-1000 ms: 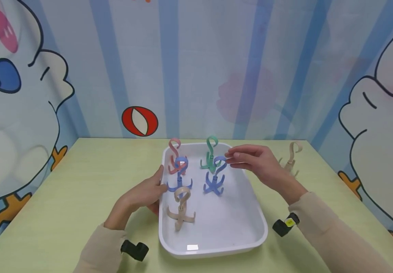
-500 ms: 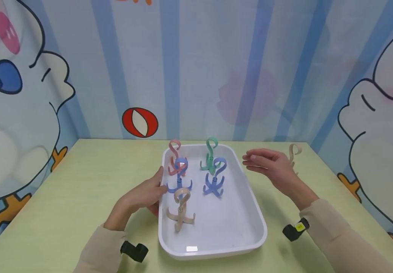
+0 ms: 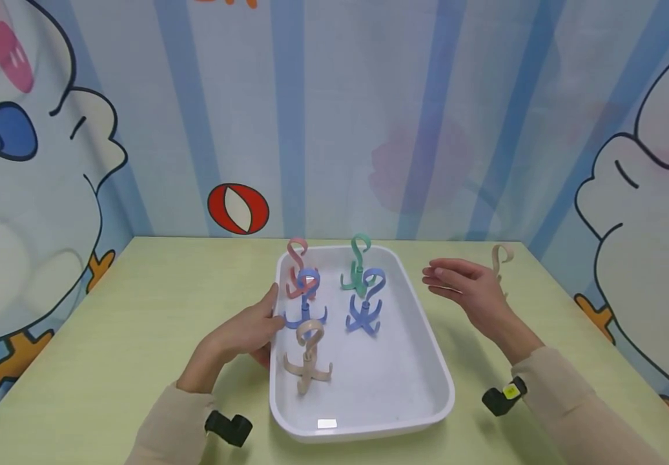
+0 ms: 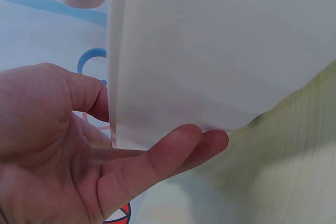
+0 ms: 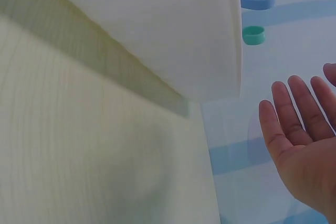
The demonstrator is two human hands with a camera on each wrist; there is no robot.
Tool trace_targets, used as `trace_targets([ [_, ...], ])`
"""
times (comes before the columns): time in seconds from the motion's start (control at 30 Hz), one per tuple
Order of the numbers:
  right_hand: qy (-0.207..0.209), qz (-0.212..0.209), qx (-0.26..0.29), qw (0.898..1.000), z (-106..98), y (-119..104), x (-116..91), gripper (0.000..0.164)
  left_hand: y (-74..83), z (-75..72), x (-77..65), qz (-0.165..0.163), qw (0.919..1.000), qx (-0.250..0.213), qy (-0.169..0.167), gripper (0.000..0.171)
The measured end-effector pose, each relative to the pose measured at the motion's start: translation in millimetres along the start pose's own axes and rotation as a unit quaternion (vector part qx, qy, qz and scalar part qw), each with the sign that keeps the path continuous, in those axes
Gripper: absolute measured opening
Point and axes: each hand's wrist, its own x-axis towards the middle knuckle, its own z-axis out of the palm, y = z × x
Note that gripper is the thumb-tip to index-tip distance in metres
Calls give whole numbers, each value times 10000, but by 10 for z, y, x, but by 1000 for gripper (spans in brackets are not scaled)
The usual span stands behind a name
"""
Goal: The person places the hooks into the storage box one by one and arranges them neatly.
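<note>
My left hand [image 3: 248,328] holds the left rim of a white plastic tray [image 3: 392,394], thumb over the edge and fingers against the outer wall [image 4: 210,51]. In the tray stand several rotating hook hangers with curled tops: a pink hanger [image 3: 298,258] and a green hanger [image 3: 360,261] at the far end, two blue hangers in the middle, one [image 3: 305,309] left and one [image 3: 365,313] right, and a beige hanger [image 3: 308,365] near the front left. Right of the tray, my right hand [image 3: 474,294] hovers with extended fingers, holding nothing. Behind it a second beige hanger [image 3: 503,254] is partly hidden.
The tray sits on a pale yellow-green table [image 3: 195,278]. A curtain [image 3: 334,116] with blue stripes and cartoon figures hangs behind the table and along both sides. Each wrist wears a small black camera, one left [image 3: 228,427] and one right [image 3: 503,397].
The right hand has moved away from the right blue hanger, out past the tray's right rim, and now covers more of the outer beige hanger. The left hand has stayed on the rim.
</note>
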Motion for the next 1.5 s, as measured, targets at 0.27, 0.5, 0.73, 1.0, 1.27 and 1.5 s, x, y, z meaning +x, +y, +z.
trace_targets([
  [0.27, 140, -49, 11, 9999, -60, 45, -2, 19, 5, -12, 0, 12, 10000, -4, -22, 82],
  [0.5, 458, -73, 38, 9989, -90, 45, -20, 17, 14, 0, -13, -1, 10000, -18, 9, 83],
  [0.73, 822, -94, 389, 9958, -113, 51, -38, 17, 22, 4, -13, -9, 10000, -8, 34, 83],
  [1.0, 1303, -221, 537, 9898, -160, 79, -49, 17, 25, 3, -13, -51, 10000, 41, 39, 83],
  [1.27, 1936, -154, 467, 9798, -223, 124, -74, 18, 21, 1, -11, 73, 10000, 7, -20, 80],
  [1.5, 2338, -100, 407, 9714, -282, 144, -79, 21, 20, -6, -9, 115, 9999, -13, -50, 82],
])
